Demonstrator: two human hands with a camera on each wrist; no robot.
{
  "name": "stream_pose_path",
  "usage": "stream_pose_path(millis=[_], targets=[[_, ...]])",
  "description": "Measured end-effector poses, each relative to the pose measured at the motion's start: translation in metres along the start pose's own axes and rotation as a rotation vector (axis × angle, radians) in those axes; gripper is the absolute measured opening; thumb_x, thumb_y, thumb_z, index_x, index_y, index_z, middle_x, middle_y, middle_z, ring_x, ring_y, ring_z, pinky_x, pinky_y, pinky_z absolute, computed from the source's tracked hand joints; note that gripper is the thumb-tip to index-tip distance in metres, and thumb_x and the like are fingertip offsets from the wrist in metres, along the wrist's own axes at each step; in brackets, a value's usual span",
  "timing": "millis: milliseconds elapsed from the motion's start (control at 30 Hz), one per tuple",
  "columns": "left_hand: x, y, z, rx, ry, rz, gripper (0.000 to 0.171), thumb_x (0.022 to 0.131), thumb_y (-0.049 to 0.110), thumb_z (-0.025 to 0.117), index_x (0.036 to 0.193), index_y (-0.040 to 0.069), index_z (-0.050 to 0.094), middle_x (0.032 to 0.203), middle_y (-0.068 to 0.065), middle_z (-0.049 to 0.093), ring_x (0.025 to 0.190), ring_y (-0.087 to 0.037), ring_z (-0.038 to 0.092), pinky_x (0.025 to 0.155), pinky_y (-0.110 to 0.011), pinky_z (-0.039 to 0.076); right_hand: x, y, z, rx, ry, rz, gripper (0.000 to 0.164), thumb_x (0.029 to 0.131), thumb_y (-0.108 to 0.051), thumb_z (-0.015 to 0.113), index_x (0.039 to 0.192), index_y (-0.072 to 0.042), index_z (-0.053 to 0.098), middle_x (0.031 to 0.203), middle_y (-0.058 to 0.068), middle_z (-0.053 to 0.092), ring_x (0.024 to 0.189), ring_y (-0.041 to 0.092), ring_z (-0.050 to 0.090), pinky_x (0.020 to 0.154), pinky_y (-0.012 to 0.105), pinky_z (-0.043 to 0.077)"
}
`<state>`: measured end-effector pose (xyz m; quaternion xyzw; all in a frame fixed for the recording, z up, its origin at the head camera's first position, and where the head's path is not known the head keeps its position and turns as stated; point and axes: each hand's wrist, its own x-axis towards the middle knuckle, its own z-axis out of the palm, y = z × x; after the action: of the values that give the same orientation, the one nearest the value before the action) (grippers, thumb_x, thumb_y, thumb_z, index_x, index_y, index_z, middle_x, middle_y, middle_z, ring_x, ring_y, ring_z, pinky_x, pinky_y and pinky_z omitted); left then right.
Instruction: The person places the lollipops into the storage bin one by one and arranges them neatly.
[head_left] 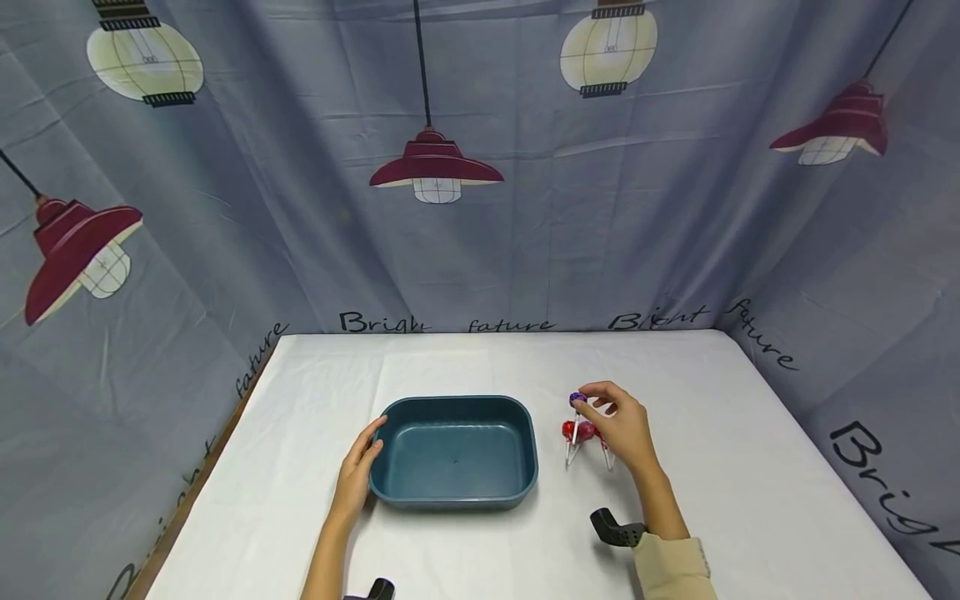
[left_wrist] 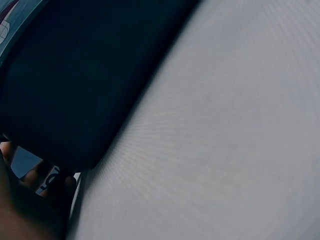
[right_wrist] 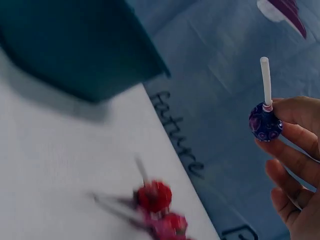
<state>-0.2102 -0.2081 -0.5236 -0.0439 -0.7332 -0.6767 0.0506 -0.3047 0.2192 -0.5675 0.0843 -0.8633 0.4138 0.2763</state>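
A dark teal plastic basin (head_left: 454,452) with rounded corners stands on the white table. At its left side my left hand (head_left: 357,467) grips the rim, and the left wrist view shows some of its fingers against the outer wall of the basin (left_wrist: 85,85). My right hand (head_left: 618,419) pinches a purple-wrapped lollipop (right_wrist: 265,122) by its head; the white stick points up in the right wrist view. Just below that lollipop, several red and pink lollipops (head_left: 586,431) lie close together on the table, to the right of the basin.
White cloth covers the table (head_left: 480,367). Behind and beside it hangs a grey-blue curtain (head_left: 480,250) printed with lamps and lettering. A black wrist device (head_left: 617,528) sits by the right forearm, and another (head_left: 378,590) by the left.
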Motion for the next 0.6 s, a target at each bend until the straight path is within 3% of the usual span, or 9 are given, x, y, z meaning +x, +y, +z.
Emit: stream_pose_path(millis=[67,300,467,600], targets=[[-0.002,0.005,0.001,0.012,0.000,0.005,0.039,0.099,0.014,0.040,0.138,0.007,0.041,0.146,-0.009,0.033,0.137,-0.024,0.016,0.096,-0.005,0.021,0.003,-0.015,0.003,0.027,-0.008,-0.014,0.024,0.079,-0.046,0.068,0.100,-0.035,0.063,0.089,-0.017,0.062,0.078,0.003,0.051,0.063,0.027,0.038],[-0.002,0.007,0.003,0.009,0.001,0.019,0.039,0.099,0.011,0.040,0.138,0.004,0.041,0.145,-0.009,0.034,0.137,-0.024,0.018,0.098,-0.007,0.022,0.007,-0.119,-0.010,0.178,-0.084,0.071,0.024,0.080,-0.026,0.073,0.099,-0.012,0.068,0.090,0.002,0.066,0.081,0.020,0.054,0.067,0.037,0.041],[-0.003,0.006,0.001,0.005,-0.001,0.017,0.039,0.099,0.013,0.041,0.138,0.005,0.041,0.145,-0.009,0.034,0.137,-0.025,0.017,0.097,-0.006,0.022,0.009,-0.143,-0.001,0.193,-0.137,0.081,0.025,0.080,-0.024,0.073,0.102,-0.011,0.070,0.089,0.001,0.067,0.082,0.020,0.055,0.073,0.040,0.043],[0.003,-0.010,-0.003,0.014,0.007,0.034,0.039,0.099,0.020,0.042,0.137,0.012,0.043,0.144,-0.004,0.036,0.136,-0.021,0.019,0.098,-0.006,0.022,0.012,-0.152,0.010,0.229,-0.162,0.069,0.023,0.080,-0.023,0.073,0.101,-0.013,0.071,0.089,0.000,0.067,0.083,0.022,0.055,0.074,0.044,0.044]])
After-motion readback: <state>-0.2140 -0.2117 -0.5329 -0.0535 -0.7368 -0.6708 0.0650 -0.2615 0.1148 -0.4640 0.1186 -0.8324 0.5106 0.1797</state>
